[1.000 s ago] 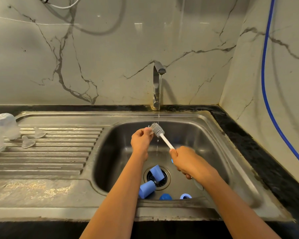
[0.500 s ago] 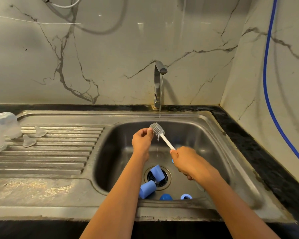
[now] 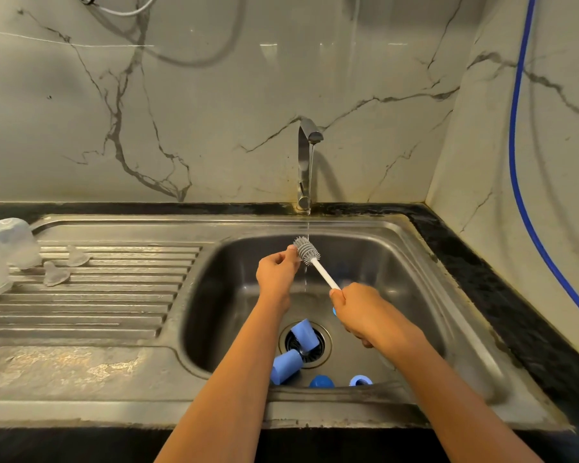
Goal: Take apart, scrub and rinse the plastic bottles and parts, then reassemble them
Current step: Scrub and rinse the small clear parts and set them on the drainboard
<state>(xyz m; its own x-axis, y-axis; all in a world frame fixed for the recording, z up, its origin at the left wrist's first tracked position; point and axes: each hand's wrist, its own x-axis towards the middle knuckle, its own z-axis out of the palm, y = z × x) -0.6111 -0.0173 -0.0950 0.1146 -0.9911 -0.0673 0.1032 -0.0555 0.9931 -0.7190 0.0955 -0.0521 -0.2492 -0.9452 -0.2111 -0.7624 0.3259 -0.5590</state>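
My right hand [image 3: 365, 312] grips the white handle of a bottle brush [image 3: 321, 272] over the sink basin [image 3: 398, 262]. Its grey bristle head [image 3: 305, 249] sits beside the thin water stream from the tap [image 3: 306, 162]. My left hand [image 3: 276, 272] is closed, its fingertips touching the bristle head. Two blue bottle bodies [image 3: 303, 334] [image 3: 286, 365] lie at the drain. A blue cap [image 3: 321, 382] and a blue ring [image 3: 360, 380] rest at the basin's near edge. Two clear teats [image 3: 56, 274] [image 3: 76, 256] and clear plastic cups [image 3: 12, 242] stand on the drainboard.
The ribbed steel drainboard [image 3: 97, 295] spans the left. A black counter [image 3: 482, 279] borders the sink on the right, below a marble wall. A blue hose [image 3: 522, 195] runs down the right wall. Water is running.
Both hands and the brush stay almost in place under the tap; the brush head shifts slightly against my left fingers.
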